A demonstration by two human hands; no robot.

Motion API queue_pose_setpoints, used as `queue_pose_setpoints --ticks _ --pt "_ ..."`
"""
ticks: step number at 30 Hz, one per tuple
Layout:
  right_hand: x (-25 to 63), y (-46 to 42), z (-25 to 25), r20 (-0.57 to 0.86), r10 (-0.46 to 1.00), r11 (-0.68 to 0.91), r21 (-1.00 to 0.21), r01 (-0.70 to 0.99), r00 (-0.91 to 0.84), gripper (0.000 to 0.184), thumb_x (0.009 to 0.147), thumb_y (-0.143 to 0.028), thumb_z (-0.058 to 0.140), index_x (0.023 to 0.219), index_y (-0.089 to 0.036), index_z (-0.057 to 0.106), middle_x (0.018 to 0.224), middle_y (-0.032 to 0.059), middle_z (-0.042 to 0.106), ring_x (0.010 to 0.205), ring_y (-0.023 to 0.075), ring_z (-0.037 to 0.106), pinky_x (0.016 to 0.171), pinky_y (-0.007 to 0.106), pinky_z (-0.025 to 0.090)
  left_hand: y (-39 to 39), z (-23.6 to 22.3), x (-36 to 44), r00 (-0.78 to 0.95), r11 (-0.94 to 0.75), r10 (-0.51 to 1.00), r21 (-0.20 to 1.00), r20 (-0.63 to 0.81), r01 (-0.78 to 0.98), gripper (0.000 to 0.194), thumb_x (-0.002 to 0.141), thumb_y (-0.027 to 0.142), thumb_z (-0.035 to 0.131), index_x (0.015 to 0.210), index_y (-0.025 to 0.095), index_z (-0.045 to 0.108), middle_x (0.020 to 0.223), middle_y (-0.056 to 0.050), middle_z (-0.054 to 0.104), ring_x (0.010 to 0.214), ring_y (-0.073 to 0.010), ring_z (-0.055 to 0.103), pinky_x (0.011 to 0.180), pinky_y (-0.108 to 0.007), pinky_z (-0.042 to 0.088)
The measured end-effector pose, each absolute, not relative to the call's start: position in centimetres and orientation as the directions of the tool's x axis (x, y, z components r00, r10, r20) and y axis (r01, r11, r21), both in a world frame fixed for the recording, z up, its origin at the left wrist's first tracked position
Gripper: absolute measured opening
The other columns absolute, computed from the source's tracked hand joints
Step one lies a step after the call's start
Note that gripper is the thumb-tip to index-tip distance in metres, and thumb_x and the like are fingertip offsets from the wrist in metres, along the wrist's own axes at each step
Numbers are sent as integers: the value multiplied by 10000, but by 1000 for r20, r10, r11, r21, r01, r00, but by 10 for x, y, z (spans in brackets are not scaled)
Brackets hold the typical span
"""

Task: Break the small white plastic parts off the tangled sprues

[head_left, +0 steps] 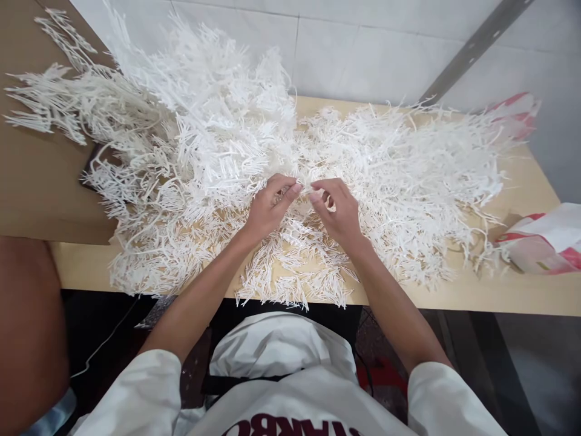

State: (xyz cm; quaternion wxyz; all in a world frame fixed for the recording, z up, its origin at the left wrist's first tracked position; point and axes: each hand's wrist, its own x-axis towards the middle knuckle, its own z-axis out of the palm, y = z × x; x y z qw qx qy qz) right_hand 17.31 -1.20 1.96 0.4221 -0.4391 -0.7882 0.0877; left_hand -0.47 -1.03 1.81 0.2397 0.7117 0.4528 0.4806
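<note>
Both hands meet at the middle of the table over a spread of white, branching plastic sprigs. My left hand [272,203] pinches thumb and forefinger together at a small white sprig piece [305,181]. Facing it, my right hand [334,209] has its thumb and fingers curled in a pinch at the same spot; the piece between them is too small to make out fully. A tall heap of white sprigs [227,115] rises behind and left of my hands. Another pile of sprigs [408,181] lies to the right. Short loose white bits [295,281] are scattered below my hands.
The pale wooden table [540,290] stands against a tiled wall [363,54]. A brown cardboard piece [45,181] is at the left, near another person's bare limb [31,333]. Red-and-white plastic bags [544,242] lie at the right. A metal bar [476,48] slants across the wall.
</note>
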Motion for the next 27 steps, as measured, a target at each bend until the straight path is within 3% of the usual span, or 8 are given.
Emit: queue_pose_setpoints --ticks 3,5,8,11,15,19,23,27 --pt "170 -13 17 550 758 626 -462 628 -351 206 925 -363 507 1068 -217 536 1039 32 589 766 92 550 651 235 463 -10 16 -6 174 -496 865 752 471 434 227 927 417 444 949 235 578 943 4 613 913 -99 573 818 -238 461" --pt "169 -13 16 557 755 620 -431 656 -347 143 938 -326 475 956 -195 532 931 24 588 747 94 534 624 232 433 -12 15 -6 230 -508 859 707 457 492 248 937 423 418 954 230 572 945 3 601 915 -101 567 811 -237 462" --pt "168 -13 16 544 745 628 -378 680 -386 146 906 -244 462 773 -185 454 753 6 521 691 102 472 570 236 367 -18 11 -3 301 -474 877 578 374 664 313 955 447 337 988 228 559 964 -13 589 846 -110 565 698 -233 462" --pt "167 -14 18 451 796 578 -370 727 -403 185 857 -207 460 700 -189 364 708 -2 466 623 96 390 522 246 291 -22 3 0 304 -444 885 440 353 780 340 965 433 291 1033 235 559 980 -39 599 797 -129 574 642 -250 453" --pt "164 -16 20 343 865 487 -402 775 -366 195 862 -211 451 700 -186 346 723 -5 480 605 90 368 518 252 259 -22 -2 2 325 -463 865 359 381 810 360 976 397 247 1034 223 557 963 -61 602 804 -147 587 638 -273 460" --pt "166 -16 22 309 872 484 -429 763 -380 161 938 -288 394 824 -187 449 814 11 540 676 101 444 527 237 291 -22 8 -1 310 -461 864 375 397 804 340 977 406 254 1016 200 521 975 -46 587 829 -121 576 610 -232 446" --pt "169 -15 19 395 779 611 -310 728 -486 205 930 -249 394 780 -172 511 778 18 547 677 100 463 523 231 312 -20 7 -4 338 -501 827 319 449 804 278 972 387 300 1008 211 513 976 -26 589 824 -108 570 558 -210 393" --pt "169 -14 12 610 655 652 -158 742 -446 258 889 -204 440 649 -169 527 616 -18 541 530 72 419 467 228 308 -16 -7 0 342 -523 742 179 576 833 202 953 327 367 944 204 528 866 -21 607 738 -116 572 526 -244 335"
